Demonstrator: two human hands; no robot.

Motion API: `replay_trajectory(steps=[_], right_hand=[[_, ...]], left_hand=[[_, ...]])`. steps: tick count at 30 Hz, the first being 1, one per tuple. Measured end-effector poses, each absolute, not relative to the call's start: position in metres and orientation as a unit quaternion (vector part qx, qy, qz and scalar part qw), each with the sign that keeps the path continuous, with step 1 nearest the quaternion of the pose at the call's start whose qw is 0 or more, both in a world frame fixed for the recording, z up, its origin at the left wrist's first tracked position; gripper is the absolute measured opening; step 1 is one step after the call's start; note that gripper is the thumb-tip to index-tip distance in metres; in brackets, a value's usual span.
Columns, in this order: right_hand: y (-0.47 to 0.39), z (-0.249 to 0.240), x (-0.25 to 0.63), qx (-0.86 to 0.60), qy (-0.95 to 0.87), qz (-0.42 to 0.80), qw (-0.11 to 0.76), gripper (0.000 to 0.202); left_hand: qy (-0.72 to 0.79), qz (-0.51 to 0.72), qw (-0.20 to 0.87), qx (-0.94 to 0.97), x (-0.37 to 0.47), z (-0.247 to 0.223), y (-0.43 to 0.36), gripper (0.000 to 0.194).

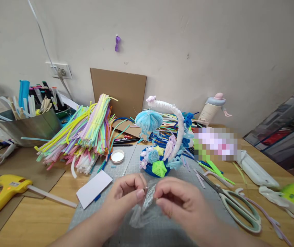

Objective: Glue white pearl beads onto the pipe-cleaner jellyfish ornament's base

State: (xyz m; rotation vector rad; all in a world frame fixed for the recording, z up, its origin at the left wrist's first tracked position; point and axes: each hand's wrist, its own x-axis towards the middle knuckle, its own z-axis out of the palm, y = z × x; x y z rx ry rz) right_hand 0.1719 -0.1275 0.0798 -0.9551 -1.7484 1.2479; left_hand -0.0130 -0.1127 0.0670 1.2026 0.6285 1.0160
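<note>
Between my hands hangs a clear plastic bag (145,216) with small shiny beads (150,196) inside. My left hand (126,195) pinches its upper left edge between thumb and forefinger. On the other side, my right hand (179,199) is closed with its fingertips at the bag's right edge. A tiny glint shows at the left fingertips, too small to name. Just beyond stands a pipe-cleaner ornament: a blue base with a green star (159,168) and flowers, a white curved arm (180,133), and a light blue jellyfish (149,120) hanging from it.
A grey cutting mat (121,163) lies underneath. Green-handled scissors (239,206) rest at right, near a white power strip (259,171). On the left are a yellow glue gun (8,192), a white card (94,188) and bundled pipe cleaners (95,127). A round white lid (117,156) sits behind.
</note>
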Motion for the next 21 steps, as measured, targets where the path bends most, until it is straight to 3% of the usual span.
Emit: replay_trajectory(steps=[4,8,13,17,21], right_hand=[[-0.118,0.096,0.171,-0.309,-0.396,0.781,0.371,0.016],[-0.113,0.102,0.169,-0.245,-0.313,0.853,0.340,0.024],[-0.100,0.094,0.152,-0.344,-0.495,0.724,0.335,0.038],[-0.069,0.081,0.117,-0.404,-0.612,0.601,0.318,0.018],[-0.033,0.064,0.073,-0.460,-0.743,0.388,0.294,0.007]], left_hand=[[0.265,0.451,0.693,0.497,-0.024,0.080,-0.105,0.029],[0.259,0.453,0.705,0.481,-0.056,0.097,-0.098,0.026],[0.241,0.409,0.720,0.506,-0.102,0.111,-0.101,0.025],[0.254,0.388,0.707,0.533,-0.115,0.114,-0.108,0.030],[0.255,0.339,0.702,0.573,-0.111,0.114,-0.109,0.034]])
